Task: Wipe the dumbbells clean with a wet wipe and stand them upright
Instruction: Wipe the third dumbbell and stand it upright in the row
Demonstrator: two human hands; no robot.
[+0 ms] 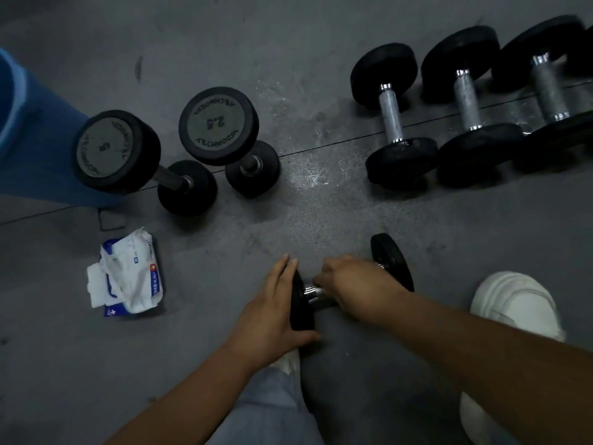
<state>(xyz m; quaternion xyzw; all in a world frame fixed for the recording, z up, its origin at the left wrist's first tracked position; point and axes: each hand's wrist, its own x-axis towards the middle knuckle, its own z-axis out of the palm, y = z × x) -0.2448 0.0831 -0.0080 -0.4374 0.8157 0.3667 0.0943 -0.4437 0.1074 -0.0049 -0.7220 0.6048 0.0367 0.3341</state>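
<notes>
A small black dumbbell lies on its side on the grey floor in front of me. My left hand lies flat against its near-left weight plate, fingers straight. Around the steel handle my right hand is curled; whether a wipe is in it is hidden. Two dumbbells stand upright at the left, one marked 5 and one marked 2.5. A wet wipe pack lies open on the floor at the left, with a white wipe sticking out.
Three larger dumbbells lie side by side at the upper right. A blue rolled mat stands at the far left. A white shoe is at the right and trouser fabric is below my hands.
</notes>
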